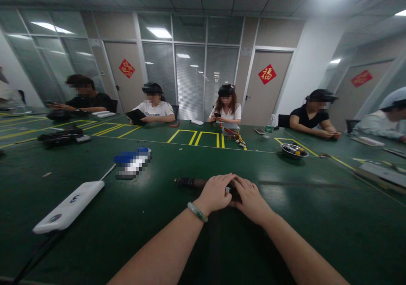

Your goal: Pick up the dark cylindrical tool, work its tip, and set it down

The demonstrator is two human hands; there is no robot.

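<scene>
Bare forearms reach out from the camera, the left hand wearing a pale green bangle, the right hand beside it. Both hands are cupped together over a dark elongated object lying on the green workbench, fingertips touching it, though whether they grip it cannot be told. A white rounded device lies well to the left

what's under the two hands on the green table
Under the left hand and right hand lies a long dark object, its brownish end sticking out leftward. A small pale bit shows between the hands; the rest is covered, so its kind is unclear.
</scene>
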